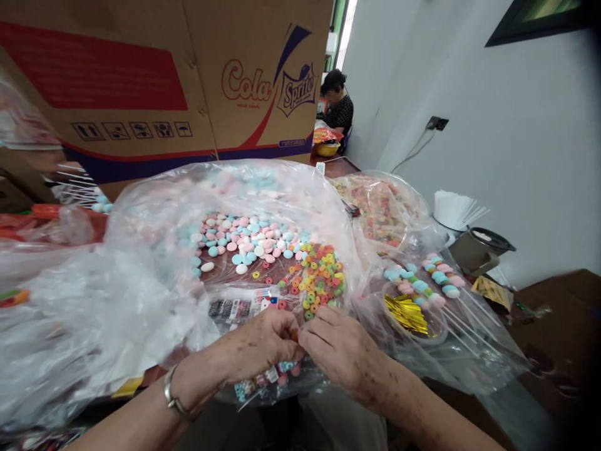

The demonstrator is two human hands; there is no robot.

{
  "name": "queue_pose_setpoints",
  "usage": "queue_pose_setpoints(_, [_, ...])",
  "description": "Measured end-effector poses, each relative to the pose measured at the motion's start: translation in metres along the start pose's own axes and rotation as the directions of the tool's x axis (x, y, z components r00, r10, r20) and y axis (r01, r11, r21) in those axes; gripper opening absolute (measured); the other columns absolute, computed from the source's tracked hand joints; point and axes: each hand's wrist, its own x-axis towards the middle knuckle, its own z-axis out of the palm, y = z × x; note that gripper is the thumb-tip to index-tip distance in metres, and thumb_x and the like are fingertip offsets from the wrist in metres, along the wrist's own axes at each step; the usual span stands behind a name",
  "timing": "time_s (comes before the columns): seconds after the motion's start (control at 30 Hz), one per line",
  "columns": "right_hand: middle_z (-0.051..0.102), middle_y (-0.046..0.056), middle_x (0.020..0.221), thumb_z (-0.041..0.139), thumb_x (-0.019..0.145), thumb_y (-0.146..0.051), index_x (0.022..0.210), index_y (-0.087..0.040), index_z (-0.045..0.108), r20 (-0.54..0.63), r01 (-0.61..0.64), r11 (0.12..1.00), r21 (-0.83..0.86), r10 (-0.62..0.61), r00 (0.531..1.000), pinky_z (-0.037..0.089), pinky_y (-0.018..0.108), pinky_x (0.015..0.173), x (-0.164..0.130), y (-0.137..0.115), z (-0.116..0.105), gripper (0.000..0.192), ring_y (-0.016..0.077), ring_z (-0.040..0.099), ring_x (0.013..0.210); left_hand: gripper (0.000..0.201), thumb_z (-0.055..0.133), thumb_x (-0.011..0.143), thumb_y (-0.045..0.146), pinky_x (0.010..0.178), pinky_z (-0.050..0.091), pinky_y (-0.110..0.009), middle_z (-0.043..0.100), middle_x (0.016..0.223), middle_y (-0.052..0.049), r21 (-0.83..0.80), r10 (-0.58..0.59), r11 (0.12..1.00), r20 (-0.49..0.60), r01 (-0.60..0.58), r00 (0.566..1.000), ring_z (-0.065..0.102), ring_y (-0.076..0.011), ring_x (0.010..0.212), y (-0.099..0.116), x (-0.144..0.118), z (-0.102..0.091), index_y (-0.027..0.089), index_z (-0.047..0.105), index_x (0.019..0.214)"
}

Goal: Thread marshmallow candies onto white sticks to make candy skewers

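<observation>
My left hand [265, 341], with a bangle at the wrist, is closed around a candy skewer whose pink and blue pieces [287, 374] show below the fingers. An orange bit [294, 334] shows at its fingertips. Pressed against them are the bent fingers of my right hand [340, 347]; what they pinch is hidden. A printed clear plastic bag [256, 385] lies beneath my left hand, and another printed wrapper [230, 310] is just beyond. Farther back, small ring gummies [322, 275] are heaped beside pink, white and blue marshmallow candies [253, 238] on clear plastic.
Finished candy skewers [416, 285] lie at right by a tub of gold twist ties [407, 313]. Behind them stand a grey jug [481, 250] and white sticks [455, 210]. A large carton [201, 37] blocks the back. A person [339, 109] sits beyond it.
</observation>
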Motion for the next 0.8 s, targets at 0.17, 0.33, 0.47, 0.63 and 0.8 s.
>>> queue_pose_setpoints(0.17, [0.071, 0.009, 0.101, 0.043, 0.104, -0.015, 0.103, -0.016, 0.067, 0.065, 0.112, 0.994, 0.005, -0.112, 0.992, 0.041, 0.036, 0.07, 0.003, -0.003, -0.015, 0.024, 0.0202, 0.054, 0.085, 0.011, 0.069, 0.062, 0.01, 0.04, 0.041, -0.021, 0.068, 0.052, 0.001, 0.063, -0.087, 0.995, 0.163, 0.078, 0.983, 0.057, -0.0139, 0.041, 0.007, 0.005, 0.004, 0.019, 0.072, 0.055])
queue_pose_setpoints(0.33, [0.07, 0.003, 0.092, 0.049, 0.103, -0.018, 0.102, -0.018, 0.065, 0.195, 0.164, 0.982, 0.092, -0.179, 0.964, 0.04, 0.034, 0.071, 0.007, -0.002, -0.026, 0.016, 0.0192, 0.052, 0.084, 0.014, 0.068, 0.054, 0.009, 0.037, 0.038, -0.021, 0.064, 0.047, 0.002, 0.111, -0.203, 0.978, 0.259, 0.18, 0.944, 0.054, -0.0141, 0.038, 0.013, 0.007, 0.005, 0.022, 0.068, 0.049])
queue_pose_setpoints(0.47, [0.065, 0.006, 0.087, 0.045, 0.102, -0.016, 0.094, -0.016, 0.064, 0.207, 0.13, 0.991, 0.002, -0.128, 0.97, 0.039, 0.037, 0.071, 0.003, -0.009, -0.025, 0.02, 0.0215, 0.049, 0.081, 0.013, 0.066, 0.058, 0.011, 0.041, 0.04, -0.022, 0.062, 0.049, 0.003, 0.205, -0.173, 0.971, 0.264, 0.12, 0.949, 0.051, -0.0138, 0.041, 0.023, 0.003, 0.005, 0.023, 0.066, 0.052])
queue_pose_setpoints(0.63, [0.063, 0.011, 0.084, 0.041, 0.092, -0.003, 0.09, -0.014, 0.064, 0.047, -0.116, 0.974, -0.196, 0.127, 0.991, 0.038, 0.037, 0.065, 0.002, -0.014, -0.003, 0.025, 0.0245, 0.047, 0.076, 0.016, 0.06, 0.067, 0.01, 0.047, 0.036, -0.026, 0.059, 0.053, 0.001, 0.626, 0.229, 0.765, -0.048, -0.149, 0.972, 0.052, -0.0172, 0.048, 0.023, 0.006, 0.015, 0.023, 0.061, 0.057])
queue_pose_setpoints(0.8, [0.055, 0.002, 0.068, 0.042, 0.094, -0.01, 0.075, -0.021, 0.052, -0.32, -0.534, 0.841, 0.088, 0.531, 0.784, 0.039, 0.03, 0.062, 0.018, 0.012, 0.012, 0.024, 0.0187, 0.048, 0.066, 0.016, 0.056, 0.081, 0.012, 0.087, 0.047, -0.045, 0.073, 0.095, -0.014, 0.858, 0.831, 0.393, -0.177, -0.33, 0.527, 0.063, -0.0321, 0.091, -0.001, 0.01, 0.033, 0.02, 0.069, 0.086])
